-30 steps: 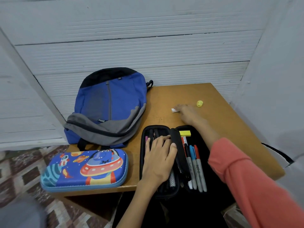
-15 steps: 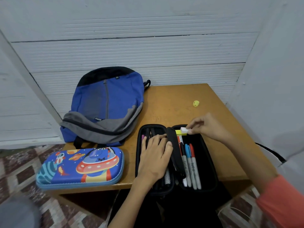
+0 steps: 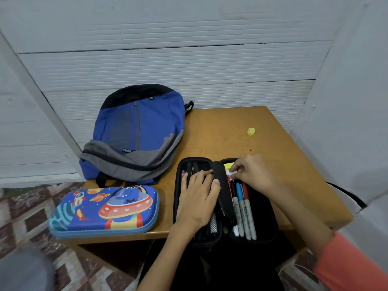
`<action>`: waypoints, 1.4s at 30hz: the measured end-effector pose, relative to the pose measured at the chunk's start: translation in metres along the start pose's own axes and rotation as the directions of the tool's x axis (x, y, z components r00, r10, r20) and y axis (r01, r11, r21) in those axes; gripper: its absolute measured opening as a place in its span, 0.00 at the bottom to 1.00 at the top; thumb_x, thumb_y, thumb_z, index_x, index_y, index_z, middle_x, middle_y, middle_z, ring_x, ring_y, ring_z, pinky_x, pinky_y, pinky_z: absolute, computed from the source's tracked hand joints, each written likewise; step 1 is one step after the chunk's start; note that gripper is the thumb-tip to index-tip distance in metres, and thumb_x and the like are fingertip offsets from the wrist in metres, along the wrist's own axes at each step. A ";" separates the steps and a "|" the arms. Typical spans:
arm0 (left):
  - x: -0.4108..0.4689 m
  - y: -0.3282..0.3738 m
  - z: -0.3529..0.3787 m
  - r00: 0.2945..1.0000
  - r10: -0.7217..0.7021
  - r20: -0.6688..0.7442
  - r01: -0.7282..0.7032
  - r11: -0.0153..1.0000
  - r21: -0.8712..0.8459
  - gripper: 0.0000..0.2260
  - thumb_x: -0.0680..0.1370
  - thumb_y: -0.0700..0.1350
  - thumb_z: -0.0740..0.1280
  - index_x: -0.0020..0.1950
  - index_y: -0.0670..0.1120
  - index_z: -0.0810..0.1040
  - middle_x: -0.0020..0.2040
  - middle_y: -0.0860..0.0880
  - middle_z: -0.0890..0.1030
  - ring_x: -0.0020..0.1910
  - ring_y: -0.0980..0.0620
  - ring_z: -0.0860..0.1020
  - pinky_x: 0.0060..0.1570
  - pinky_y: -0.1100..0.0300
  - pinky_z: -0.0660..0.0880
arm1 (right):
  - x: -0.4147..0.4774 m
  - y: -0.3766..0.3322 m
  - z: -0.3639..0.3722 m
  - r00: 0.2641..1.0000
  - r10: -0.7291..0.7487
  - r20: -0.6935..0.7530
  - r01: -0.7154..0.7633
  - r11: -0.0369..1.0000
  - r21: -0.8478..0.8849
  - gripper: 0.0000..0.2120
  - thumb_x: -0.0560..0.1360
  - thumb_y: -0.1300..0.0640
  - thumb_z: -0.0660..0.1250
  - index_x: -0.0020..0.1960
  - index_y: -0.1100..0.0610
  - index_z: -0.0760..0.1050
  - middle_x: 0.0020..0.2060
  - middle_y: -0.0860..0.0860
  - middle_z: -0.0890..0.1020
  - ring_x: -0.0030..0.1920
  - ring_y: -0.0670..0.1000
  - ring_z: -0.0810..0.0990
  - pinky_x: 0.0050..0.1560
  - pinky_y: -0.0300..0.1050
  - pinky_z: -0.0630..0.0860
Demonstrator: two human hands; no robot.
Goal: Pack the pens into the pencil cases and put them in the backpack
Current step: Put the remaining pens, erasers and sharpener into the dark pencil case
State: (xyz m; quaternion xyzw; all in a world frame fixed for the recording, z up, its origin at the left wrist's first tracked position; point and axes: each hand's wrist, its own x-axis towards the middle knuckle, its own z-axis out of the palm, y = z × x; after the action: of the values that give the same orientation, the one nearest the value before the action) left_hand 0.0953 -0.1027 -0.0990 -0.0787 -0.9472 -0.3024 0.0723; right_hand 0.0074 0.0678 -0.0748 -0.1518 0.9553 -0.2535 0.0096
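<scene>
Lowered since a moment ago, the right hand pinches a small white eraser into the open black zip pencil case. Leftmost lies a closed blue spaceship-print case, with the blue-and-grey fabric backpack behind. The left hand presses flat, fingers straight, likely steadying the case's left half. Grey-barrelled markers lie in its right half.

The backpack looks matt cloth, the table smooth wood (faintly scuffed), the cartoon pencil case slightly glossy.
</scene>
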 end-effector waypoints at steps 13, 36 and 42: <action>0.002 -0.002 0.001 1.000 -0.003 0.002 0.003 1.000 0.020 0.30 0.77 0.59 0.36 0.64 0.56 0.74 0.66 0.61 0.70 0.70 0.64 0.60 0.76 0.51 0.43 | 0.071 0.069 -0.014 0.938 0.236 -0.254 -0.217 0.971 0.102 0.18 0.76 0.60 0.68 0.65 0.60 0.74 0.62 0.60 0.74 0.60 0.57 0.74 0.60 0.48 0.69; 0.000 0.001 -0.001 1.000 -0.011 0.001 0.011 1.000 -0.004 0.31 0.77 0.60 0.37 0.67 0.55 0.72 0.66 0.60 0.70 0.69 0.65 0.60 0.76 0.53 0.43 | 0.040 0.067 -0.005 0.934 0.151 -0.325 -0.070 0.966 0.248 0.06 0.73 0.56 0.72 0.39 0.55 0.77 0.38 0.49 0.81 0.43 0.51 0.78 0.42 0.46 0.73; 0.000 0.001 0.000 1.000 -0.001 -0.002 0.001 1.000 -0.007 0.30 0.77 0.59 0.37 0.66 0.56 0.72 0.65 0.61 0.70 0.69 0.65 0.61 0.77 0.51 0.44 | -0.008 0.038 -0.012 0.936 0.096 -0.338 0.017 0.949 0.316 0.06 0.73 0.51 0.72 0.43 0.52 0.79 0.40 0.43 0.81 0.42 0.40 0.77 0.40 0.37 0.70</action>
State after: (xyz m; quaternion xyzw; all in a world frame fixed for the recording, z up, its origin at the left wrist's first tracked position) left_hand 0.0960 -0.1021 -0.0983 -0.0781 -0.9460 -0.3060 0.0726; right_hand 0.0030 0.1069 -0.0830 -0.0813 0.8921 -0.4247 -0.1308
